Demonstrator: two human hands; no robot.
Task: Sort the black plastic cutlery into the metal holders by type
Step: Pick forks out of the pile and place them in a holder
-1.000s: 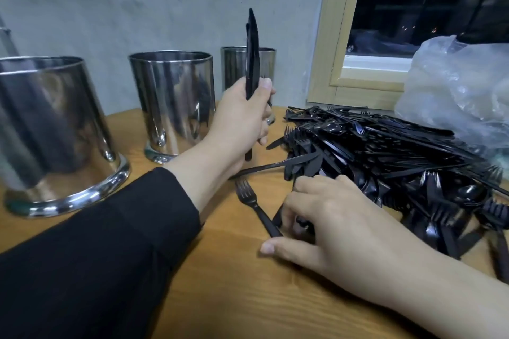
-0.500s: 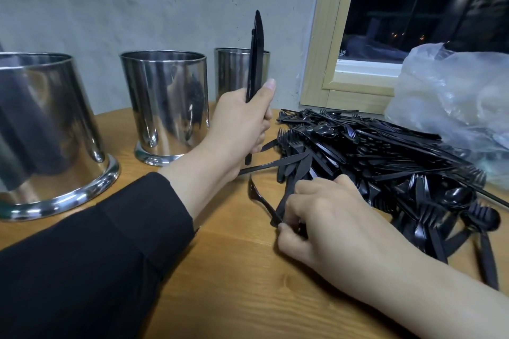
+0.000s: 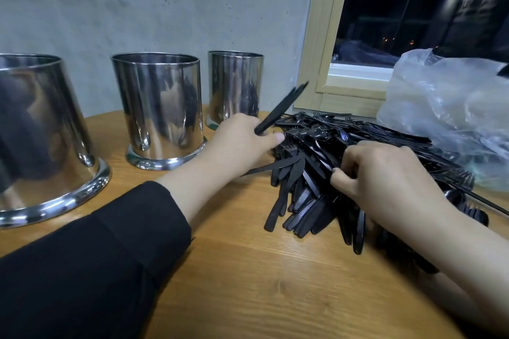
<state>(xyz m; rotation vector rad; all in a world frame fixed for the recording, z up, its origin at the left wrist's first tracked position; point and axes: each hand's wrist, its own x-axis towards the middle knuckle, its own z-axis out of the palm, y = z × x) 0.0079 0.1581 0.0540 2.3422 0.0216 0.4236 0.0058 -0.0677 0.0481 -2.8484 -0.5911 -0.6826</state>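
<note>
Whereas a second ago the left hand (image 3: 242, 143) held its small bundle of black pieces (image 3: 281, 109) bolt upright in front of the far holder, the head view now shows that bundle tipped over to point up and right toward the window frame (image 3: 316, 58), the hand lowered to the left edge of the cutlery pile (image 3: 358, 151), its fingers (image 3: 271, 138) curled round the bundle's lower end. At least two pieces show at the splayed tips; I cannot tell their type. The right hand (image 3: 385, 176), which was pressed on a stray fork at the counter's (image 3: 248, 283) near side, now sits on top of the heap with thumb and fingers pinched into the tangle; which piece it has is hidden. My reading is that the left hand is acting as a collector, dipped toward the heap to take another matching piece, so nothing has yet gone into a holder in this stretch. Counting: three metal holders along the counter's back edge, the near-left holder (image 3: 41, 129), the middle holder (image 3: 159, 107) and the far holder (image 3: 235, 85), their insides not visible; one clear plastic bag (image 3: 446, 107) at the right edge; two hands; the pile itself holds knives, forks and spoons too many and too tangled to count.
</note>
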